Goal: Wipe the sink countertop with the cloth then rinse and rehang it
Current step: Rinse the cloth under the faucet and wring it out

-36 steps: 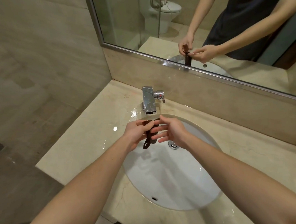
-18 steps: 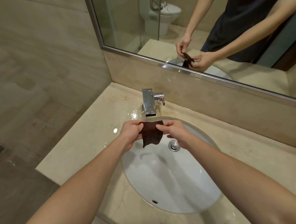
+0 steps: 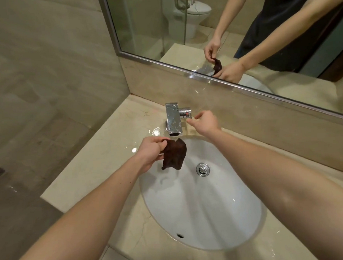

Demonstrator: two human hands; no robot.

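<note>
A small dark brown cloth [image 3: 173, 154] hangs from my left hand [image 3: 152, 151], pinched at its upper left corner, over the back left part of the white sink basin [image 3: 201, 212]. It dangles just below the spout of the chrome faucet [image 3: 173, 118]. My right hand [image 3: 204, 121] is at the faucet's side handle [image 3: 185, 112], its fingertips touching the handle's end. No water runs from the spout. The beige marble countertop [image 3: 100, 164] around the basin shows wet patches.
A large mirror [image 3: 241, 35] spans the wall behind the faucet, above a marble backsplash [image 3: 267, 128]. The tiled wall is to the left. The sink's chrome drain [image 3: 202, 169] lies in the middle of the basin. The countertop's front edge is close to my body.
My right hand let go of the cloth and moved up and right to the faucet handle. The cloth now hangs from my left hand alone, having been spread between both hands.
</note>
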